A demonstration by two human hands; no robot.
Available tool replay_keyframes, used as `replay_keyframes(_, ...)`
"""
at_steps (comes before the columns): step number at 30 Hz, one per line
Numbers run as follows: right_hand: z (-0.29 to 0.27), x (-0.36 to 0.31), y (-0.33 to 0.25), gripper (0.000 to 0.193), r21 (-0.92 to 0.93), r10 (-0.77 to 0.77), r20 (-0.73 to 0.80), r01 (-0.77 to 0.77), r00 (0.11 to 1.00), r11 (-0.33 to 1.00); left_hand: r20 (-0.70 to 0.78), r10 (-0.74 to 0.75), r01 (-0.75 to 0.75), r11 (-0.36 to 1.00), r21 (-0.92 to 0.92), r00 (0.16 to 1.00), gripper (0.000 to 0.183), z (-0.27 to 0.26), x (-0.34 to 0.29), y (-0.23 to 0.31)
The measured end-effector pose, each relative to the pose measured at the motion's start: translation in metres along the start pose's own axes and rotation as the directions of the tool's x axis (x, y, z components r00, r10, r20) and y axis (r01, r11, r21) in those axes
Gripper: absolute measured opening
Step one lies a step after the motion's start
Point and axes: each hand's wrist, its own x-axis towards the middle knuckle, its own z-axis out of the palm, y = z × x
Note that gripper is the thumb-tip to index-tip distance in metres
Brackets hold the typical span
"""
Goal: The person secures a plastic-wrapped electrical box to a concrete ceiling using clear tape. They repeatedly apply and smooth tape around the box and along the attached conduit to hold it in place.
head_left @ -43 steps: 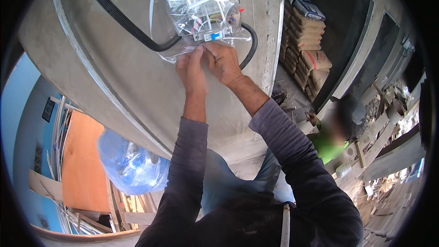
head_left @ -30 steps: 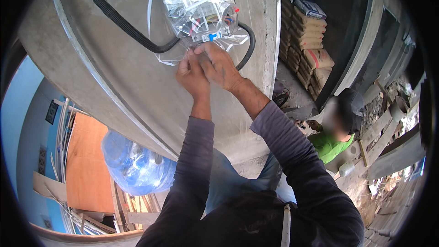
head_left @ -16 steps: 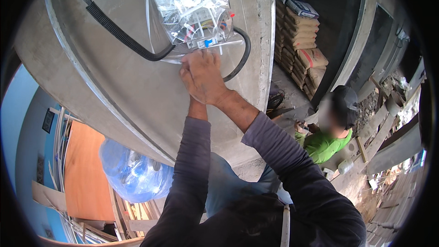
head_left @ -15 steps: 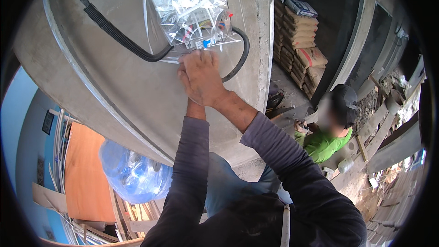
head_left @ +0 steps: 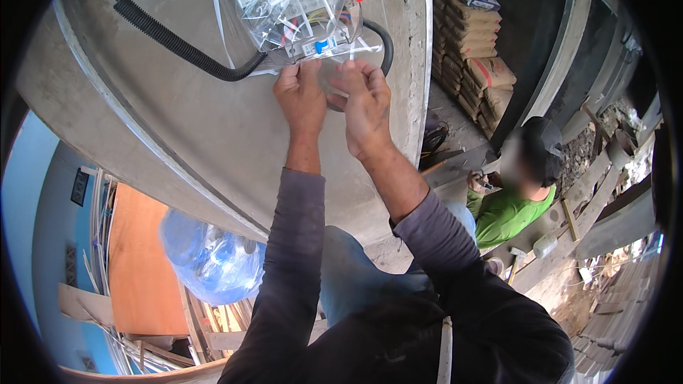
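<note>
An electrical box wrapped in clear plastic film hangs on the grey wall, with coloured wires and a breaker with a blue switch at its lower end. My left hand is just below the breaker, its thumb and fingers pinched on the lower edge of the film. Beside it, my right hand has bent, slightly blurred fingers spread apart close to the film's lower right edge. Whether its fingertips touch the film is hard to see. A black corrugated conduit runs to the box's left side; a black cable curves down its right.
A person in a green shirt sits at the lower right. Stacked sacks stand in the opening behind. At the lower left are a blue plastic-wrapped bundle, an orange-brown board and loose strips of wood. A hammer lies near the person.
My hands, overlapped before below the box, have separated; the right has moved to the right and up, uncovering the left. The box and wall have shifted slightly up in view.
</note>
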Motion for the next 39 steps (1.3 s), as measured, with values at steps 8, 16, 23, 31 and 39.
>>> replay_keyframes(8,0.016,0.026,-0.008,0.014,0.267,0.127,0.075,-0.143,0.989,0.953,-0.016,-0.125,0.126,0.991,0.05,0.992,0.022,0.007,-0.005,0.013)
replay_keyframes(16,0.021,0.015,0.0,0.015,0.101,0.002,0.075,-0.009,0.997,0.995,0.004,-0.207,0.207,0.978,-0.012,0.978,0.022,0.009,-0.009,0.029)
replay_keyframes(23,0.018,0.006,0.017,0.013,-0.413,-0.589,0.107,0.575,0.801,0.707,0.083,-0.313,0.32,0.943,-0.092,0.946,0.022,0.001,-0.007,0.038)
replay_keyframes(31,-0.03,-0.078,0.016,0.026,-0.405,-0.56,0.339,0.655,0.756,0.638,0.104,-0.467,0.477,0.838,-0.264,0.878,0.025,0.003,0.002,0.047)
replay_keyframes(39,-0.123,-0.097,0.055,0.015,-0.401,-0.187,0.345,0.325,0.92,0.857,0.476,-0.581,0.751,0.507,-0.424,0.661,0.042,-0.012,0.022,0.07)
